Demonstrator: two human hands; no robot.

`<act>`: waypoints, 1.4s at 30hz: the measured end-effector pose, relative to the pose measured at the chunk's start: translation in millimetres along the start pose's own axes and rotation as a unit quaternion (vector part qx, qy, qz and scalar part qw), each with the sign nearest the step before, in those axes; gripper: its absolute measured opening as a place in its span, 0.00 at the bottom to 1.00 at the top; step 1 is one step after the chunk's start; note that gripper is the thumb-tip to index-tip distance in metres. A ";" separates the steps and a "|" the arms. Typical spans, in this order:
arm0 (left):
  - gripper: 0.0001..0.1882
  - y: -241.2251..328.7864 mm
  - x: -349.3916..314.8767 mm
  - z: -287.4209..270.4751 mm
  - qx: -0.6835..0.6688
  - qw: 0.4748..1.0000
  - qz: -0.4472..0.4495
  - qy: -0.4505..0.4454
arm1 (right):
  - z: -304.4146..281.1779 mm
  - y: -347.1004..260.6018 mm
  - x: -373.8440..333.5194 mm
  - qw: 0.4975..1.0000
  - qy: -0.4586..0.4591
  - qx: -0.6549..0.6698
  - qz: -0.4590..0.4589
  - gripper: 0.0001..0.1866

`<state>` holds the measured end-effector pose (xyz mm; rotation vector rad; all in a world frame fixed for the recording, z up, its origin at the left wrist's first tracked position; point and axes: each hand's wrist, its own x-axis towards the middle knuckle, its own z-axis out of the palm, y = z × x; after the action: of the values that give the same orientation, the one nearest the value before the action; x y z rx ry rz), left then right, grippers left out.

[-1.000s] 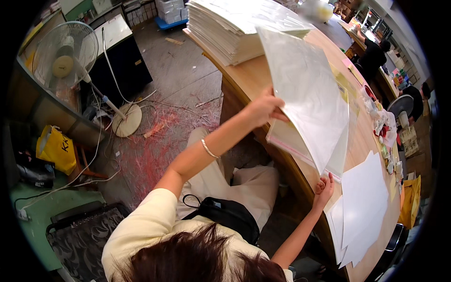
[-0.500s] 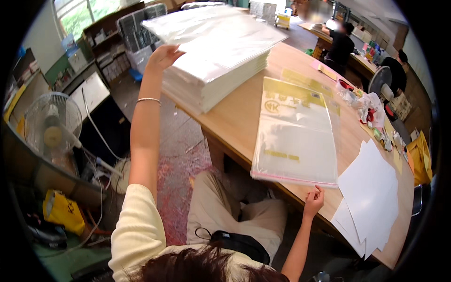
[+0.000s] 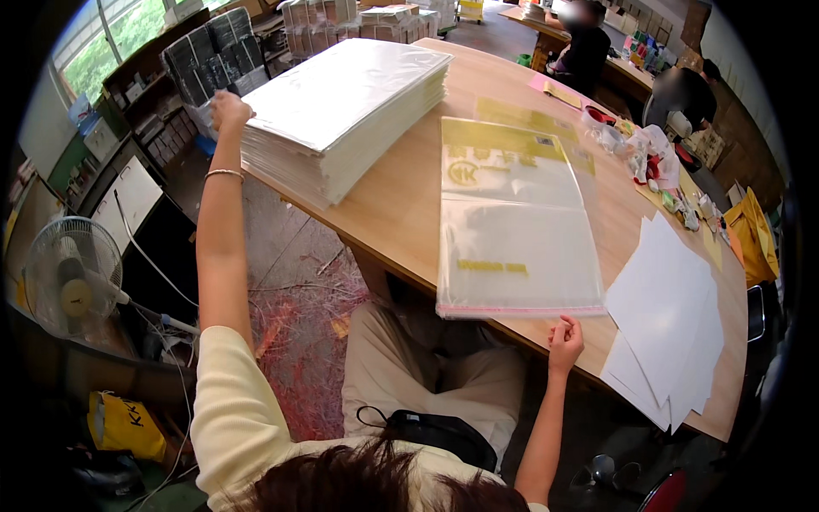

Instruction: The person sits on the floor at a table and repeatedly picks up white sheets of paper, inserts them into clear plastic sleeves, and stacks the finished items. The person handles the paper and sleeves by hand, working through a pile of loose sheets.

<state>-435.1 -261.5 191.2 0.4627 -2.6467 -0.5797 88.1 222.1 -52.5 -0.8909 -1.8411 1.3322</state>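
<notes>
A tall stack of white sheets in clear plastic sleeves (image 3: 341,90) stands at the table's far left. My left hand (image 3: 229,111) is at its left corner, fingers curled toward the edge; whether they pinch a sleeve is hidden. In front of me lies a pile of clear plastic bags (image 3: 520,243) with yellow print and a pink strip along the near edge. Just below that edge, by its right corner, is my right hand (image 3: 565,344). Its fingers are curled in, with nothing visible in them.
Loose white sheets (image 3: 665,311) lie fanned at the right of the wooden table (image 3: 384,218). Tape rolls and crumpled plastic (image 3: 644,154) sit along the far right edge. A standing fan (image 3: 75,277) is at left. Two people (image 3: 584,51) are at the back right.
The stack's top sleeve, skewed and raised before, now lies flat and aligned. My left hand has drawn back to the stack's left corner. My right hand stays by the bags' edge.
</notes>
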 end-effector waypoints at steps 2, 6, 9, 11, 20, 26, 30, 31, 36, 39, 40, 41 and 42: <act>0.37 29.1 -44.0 -4.3 0.063 0.979 0.145 0.128 | -5.6 7.5 1.4 1.000 0.005 0.004 -0.006 0.08; 0.39 53.6 -64.6 44.5 0.038 0.924 0.320 -0.209 | -2.4 28.0 7.9 1.000 0.003 0.014 -0.026 0.07; 0.29 20.4 -65.6 78.8 0.145 0.911 0.384 -0.033 | 2.2 18.9 9.1 0.999 -0.035 0.018 -0.024 0.07; 0.20 26.0 -110.3 72.9 -0.127 0.911 0.336 0.204 | 1.1 12.6 7.3 0.999 -0.037 0.032 -0.007 0.07; 0.17 42.5 -430.8 64.0 -0.214 0.819 0.521 -0.109 | -104.8 10.4 29.4 0.994 0.007 0.033 -0.100 0.13; 0.25 54.5 -504.6 87.6 -0.187 0.779 0.577 -0.158 | -400.0 85.8 88.1 0.861 0.377 -0.340 0.022 0.24; 0.27 63.3 -517.0 118.1 -0.150 0.800 0.554 -0.173 | -457.0 126.1 82.3 0.926 0.203 -0.191 0.253 0.17; 0.27 60.3 -518.5 127.0 -0.144 0.801 0.553 -0.177 | -455.0 131.2 78.4 0.934 0.191 -0.176 0.247 0.15; 0.26 51.9 -521.3 141.9 -0.159 0.793 0.568 -0.155 | -443.3 113.5 92.3 0.911 0.216 0.000 0.352 0.21; 0.25 46.0 -518.7 142.3 -0.162 0.798 0.565 -0.135 | -417.0 82.8 102.1 0.867 0.230 0.169 0.409 0.22; 0.25 46.1 -519.5 142.8 -0.167 0.799 0.563 -0.132 | -413.0 76.5 105.1 0.856 0.265 0.193 0.400 0.23; 0.25 46.6 -520.8 142.8 -0.170 0.800 0.560 -0.128 | -413.7 78.6 108.6 0.859 0.241 0.211 0.399 0.23; 0.25 47.4 -522.1 143.2 -0.175 0.801 0.559 -0.126 | -415.7 82.2 109.2 0.861 0.218 0.229 0.398 0.23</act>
<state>-54.7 30.9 -64.1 -1.2864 -2.3634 -0.6842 389.5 537.4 -17.6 -1.6003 -0.7382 1.7448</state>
